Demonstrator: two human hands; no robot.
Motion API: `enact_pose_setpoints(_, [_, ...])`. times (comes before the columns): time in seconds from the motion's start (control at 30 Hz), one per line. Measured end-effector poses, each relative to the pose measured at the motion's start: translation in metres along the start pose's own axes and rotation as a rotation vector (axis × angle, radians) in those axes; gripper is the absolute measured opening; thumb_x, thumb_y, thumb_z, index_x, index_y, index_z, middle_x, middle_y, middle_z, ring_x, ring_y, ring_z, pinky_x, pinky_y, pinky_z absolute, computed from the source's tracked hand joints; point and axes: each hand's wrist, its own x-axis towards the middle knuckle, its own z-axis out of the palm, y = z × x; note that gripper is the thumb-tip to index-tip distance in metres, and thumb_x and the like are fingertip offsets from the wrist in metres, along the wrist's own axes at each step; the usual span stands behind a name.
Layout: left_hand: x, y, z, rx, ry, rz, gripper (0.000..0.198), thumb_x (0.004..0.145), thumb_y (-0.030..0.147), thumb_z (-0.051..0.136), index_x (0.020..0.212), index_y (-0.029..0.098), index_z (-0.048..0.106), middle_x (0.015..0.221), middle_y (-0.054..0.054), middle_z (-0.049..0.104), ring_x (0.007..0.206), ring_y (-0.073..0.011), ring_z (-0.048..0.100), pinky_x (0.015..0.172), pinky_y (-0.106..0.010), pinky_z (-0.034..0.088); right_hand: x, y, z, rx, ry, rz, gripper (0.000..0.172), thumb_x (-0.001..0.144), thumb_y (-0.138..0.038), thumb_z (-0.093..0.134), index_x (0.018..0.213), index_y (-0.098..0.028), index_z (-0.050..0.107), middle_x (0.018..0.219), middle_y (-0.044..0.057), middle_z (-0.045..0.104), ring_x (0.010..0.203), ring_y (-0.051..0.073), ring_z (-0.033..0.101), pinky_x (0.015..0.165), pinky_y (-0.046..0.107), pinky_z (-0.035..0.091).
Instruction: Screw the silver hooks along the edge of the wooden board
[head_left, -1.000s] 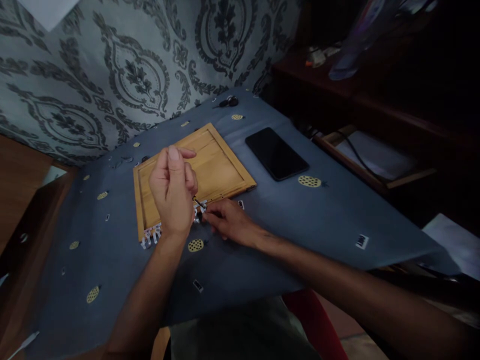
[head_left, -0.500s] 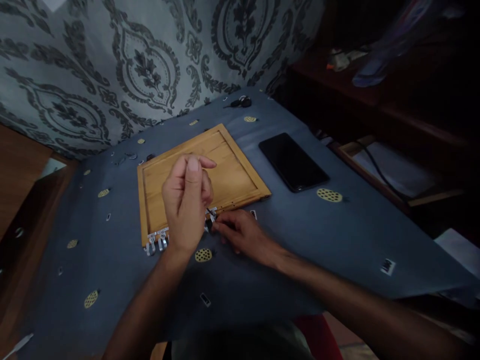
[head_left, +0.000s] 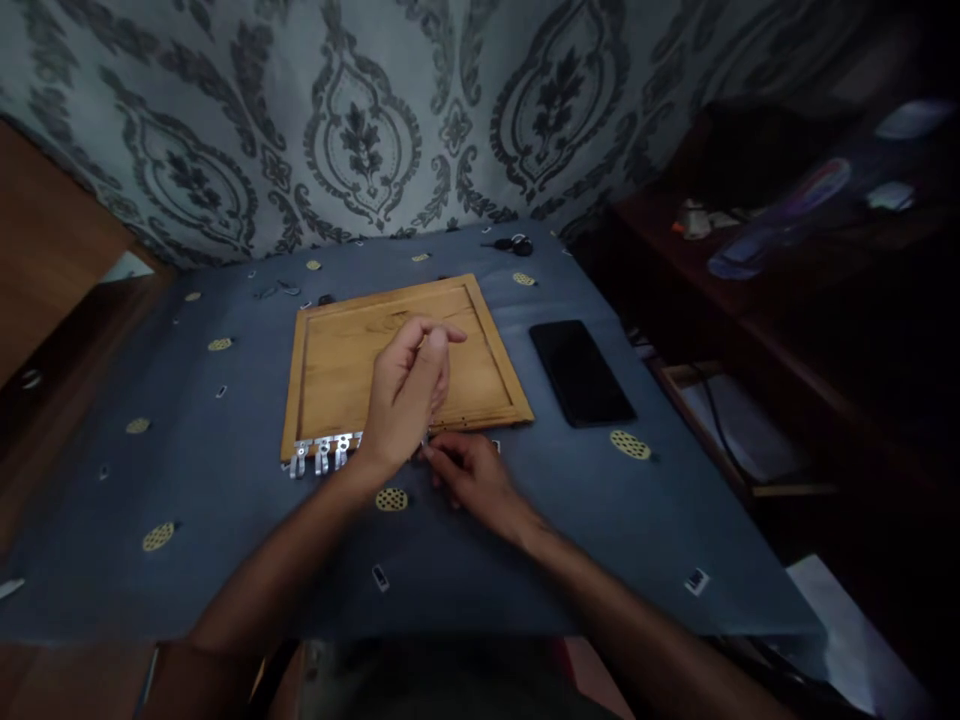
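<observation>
Blue tablecloth (head_left: 465,580), wooden panel (head_left: 352,350) below left hand (head_left: 409,395), beside right hand (head_left: 480,482)

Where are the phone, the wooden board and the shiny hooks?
Phone (head_left: 581,373), head view, on its dark face.
Wooden board (head_left: 341,365), head view, bare left panel.
Shiny hooks (head_left: 322,458), head view, second from left.

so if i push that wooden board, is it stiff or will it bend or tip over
The board is probably stiff: its straight wooden frame shows no visible sag. Lying flat on the cloth, it seems unlikely to tip or roll. The metal hooks jutting from its near edge might catch the cloth if it is pushed that way.
</observation>
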Motion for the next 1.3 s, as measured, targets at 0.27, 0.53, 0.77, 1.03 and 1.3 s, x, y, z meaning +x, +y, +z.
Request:
enact_pose_setpoints(0.27, [0.009, -0.004, -0.006, -0.073, -0.065, 0.037, 0.021, 0.095, 0.036, 0.053, 0.083, 0.020, 0.056, 0.051, 0.010, 0.027, 0.039, -0.0058, 0.018, 0.037, -0.019, 0.016, 0.005, 0.002, -0.002, 0.005, -0.027, -0.043, 0.025, 0.083, -0.040, 0.059, 0.078, -0.016, 0.064, 0.053, -0.006, 0.054, 0.037, 0.006, 0.043, 0.038, 0.018, 0.031])
enact_pose_setpoints(0.53, [0.011, -0.005, -0.012, -0.091, -0.163, 0.052, 0.022, 0.097, 0.022, 0.045, 0.078, 0.018, 0.057, 0.054, 0.008, 0.037, 0.043, -0.0058, 0.030, 0.043, -0.019, 0.026, -0.001, 0.003, 0.004, -0.061, 0.043, -0.055, 0.045, 0.077, -0.060, 0.066, 0.078, -0.016, 0.063, 0.054, -0.006, 0.054, 0.038, 0.005, 0.039, 0.038, 0.019, 0.028])
enact_pose_setpoints(0.77, [0.018, -0.001, -0.025, -0.141, -0.194, -0.032, 0.020, 0.093, 0.014, 0.044, 0.077, 0.017, 0.055, 0.052, 0.008, 0.038, 0.045, -0.0063, 0.033, 0.045, -0.021, 0.025, -0.001, 0.002, 0.006, -0.112, 0.062, -0.007, 0.048, 0.077, -0.063, 0.068, 0.080, -0.015, 0.066, 0.056, -0.005, 0.054, 0.039, 0.005, 0.038, 0.039, 0.019, 0.024])
enact_pose_setpoints(1.03, [0.017, -0.006, -0.023, -0.072, -0.222, 0.054, 0.015, 0.093, 0.016, 0.045, 0.083, 0.017, 0.057, 0.051, 0.008, 0.039, 0.046, -0.0075, 0.034, 0.047, -0.024, 0.028, -0.003, 0.002, 0.008, -0.147, 0.097, 0.004, 0.048, 0.077, -0.063, 0.068, 0.081, -0.016, 0.067, 0.055, -0.004, 0.053, 0.038, 0.006, 0.036, 0.038, 0.021, 0.024])
enact_pose_setpoints(1.3, [0.013, 0.003, -0.029, -0.137, -0.360, -0.029, 0.020, 0.096, 0.015, 0.040, 0.082, 0.017, 0.054, 0.046, 0.009, 0.033, 0.041, -0.0071, 0.028, 0.044, -0.023, 0.022, -0.004, 0.003, 0.010, -0.159, 0.107, -0.009, 0.045, 0.077, -0.061, 0.067, 0.080, -0.017, 0.065, 0.056, -0.004, 0.053, 0.039, 0.006, 0.035, 0.039, 0.021, 0.023])
